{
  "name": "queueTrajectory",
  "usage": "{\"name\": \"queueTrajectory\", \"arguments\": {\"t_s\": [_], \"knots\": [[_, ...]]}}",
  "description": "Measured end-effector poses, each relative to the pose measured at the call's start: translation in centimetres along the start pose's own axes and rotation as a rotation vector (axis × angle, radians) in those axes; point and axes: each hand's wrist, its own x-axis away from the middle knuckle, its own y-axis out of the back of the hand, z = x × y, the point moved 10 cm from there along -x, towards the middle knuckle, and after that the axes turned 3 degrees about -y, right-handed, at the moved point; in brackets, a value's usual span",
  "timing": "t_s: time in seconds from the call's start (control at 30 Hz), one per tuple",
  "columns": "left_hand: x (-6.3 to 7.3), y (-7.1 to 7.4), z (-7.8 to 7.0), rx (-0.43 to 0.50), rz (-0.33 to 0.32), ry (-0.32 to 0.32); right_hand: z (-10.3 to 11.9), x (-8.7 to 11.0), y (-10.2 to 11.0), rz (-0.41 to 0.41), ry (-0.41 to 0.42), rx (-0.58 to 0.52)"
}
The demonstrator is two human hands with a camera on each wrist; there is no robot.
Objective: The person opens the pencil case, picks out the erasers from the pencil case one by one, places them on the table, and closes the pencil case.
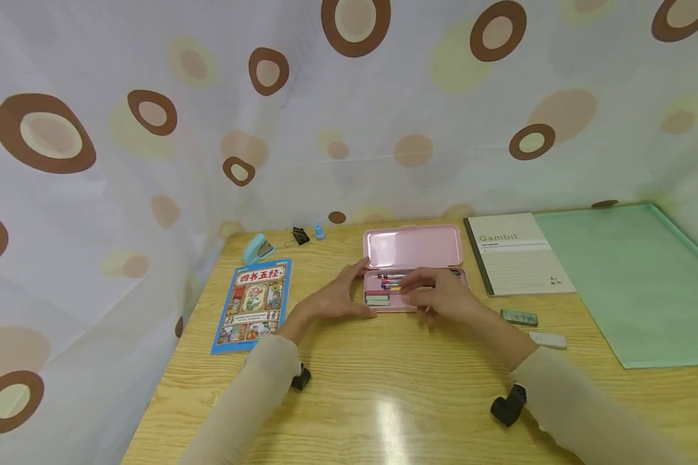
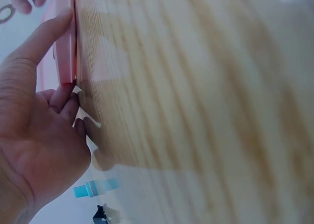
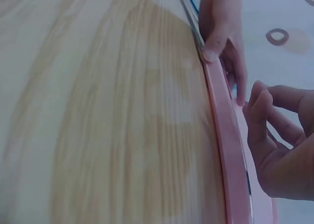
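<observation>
An open pink pencil case (image 1: 413,247) lies on the table, lid tipped back toward the wall. Its tray contains several pens (image 1: 391,282) and a pale green and pink block (image 1: 377,299) at the left end. My left hand (image 1: 338,296) grips the tray's left end, with the thumb at the front edge and fingers behind. Over the right part of the tray hovers my right hand (image 1: 442,296), fingers loosely bent. In the right wrist view, the right hand's thumb and index fingertips (image 3: 260,97) are close together, and no object shows between them. The right hand hides part of the pens.
On the left are a blue-bordered comic-style book (image 1: 253,305), a light-blue stapler (image 1: 258,248), black binder clips (image 1: 300,236) and a small blue bottle-shaped item (image 1: 319,232). At right lie a notebook (image 1: 518,255), a green mat (image 1: 651,284), a dark green block (image 1: 519,317) and a whitish block (image 1: 548,340).
</observation>
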Motion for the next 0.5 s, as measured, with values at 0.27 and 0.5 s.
{"name": "queueTrajectory", "arguments": {"t_s": [0.27,0.5], "knots": [[-0.1,-0.2,0.2,-0.004,0.006,0.006,-0.5,-2.5,-2.2,-0.063,-0.115,0.031],[-0.1,0.0,0.1,-0.007,0.0,0.012,-0.7,-3.7,-2.6,-0.07,-0.114,0.088]]}}
